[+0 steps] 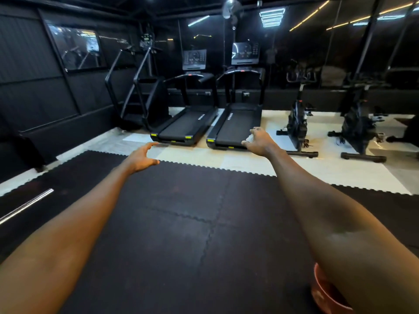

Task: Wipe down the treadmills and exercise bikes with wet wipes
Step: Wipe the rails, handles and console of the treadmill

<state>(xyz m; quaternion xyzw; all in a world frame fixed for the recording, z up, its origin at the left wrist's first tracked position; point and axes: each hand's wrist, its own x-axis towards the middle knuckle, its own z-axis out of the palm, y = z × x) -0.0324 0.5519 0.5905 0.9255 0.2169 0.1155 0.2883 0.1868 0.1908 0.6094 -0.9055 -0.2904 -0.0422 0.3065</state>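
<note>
Fingers of right hand (260,143) seemingly pinch a wipe (250,138); left hand (141,158) fingers spread.

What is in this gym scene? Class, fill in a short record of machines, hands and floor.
treadmills: left treadmill and right treadmill, side by side
bikes: first bike and second bike, right of the treadmills
left hand: open, empty
right hand: holds a white wipe
floor: black mats
bucket: reddish, bottom right
</note>
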